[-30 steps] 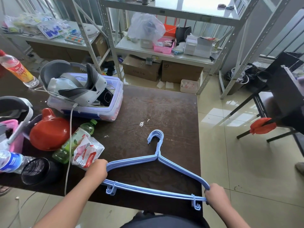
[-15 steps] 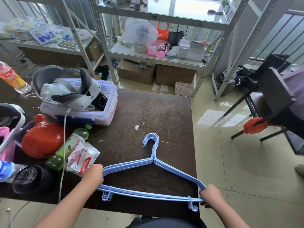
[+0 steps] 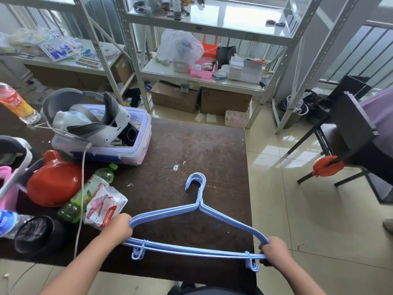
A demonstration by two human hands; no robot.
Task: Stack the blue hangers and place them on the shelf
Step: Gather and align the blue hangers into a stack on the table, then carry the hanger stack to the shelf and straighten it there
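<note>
Head view: thin blue hangers (image 3: 200, 211) lie nested in one stack, hooks aligned, above the dark tabletop (image 3: 212, 150). The left hand (image 3: 118, 227) grips one end corner, the right hand (image 3: 275, 251) the other.

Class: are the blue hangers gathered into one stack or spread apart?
Gathered: the blue hangers lie nested, hooks aligned, left hand and right hand gripping the ends.

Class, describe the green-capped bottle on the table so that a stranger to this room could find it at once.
Start at the dark wooden table and look to its left side, below the clear plastic box. The bottle lies on its side between the red pot and a tissue pack. Alone among the bottles here, it has a green cap and green label.
</note>
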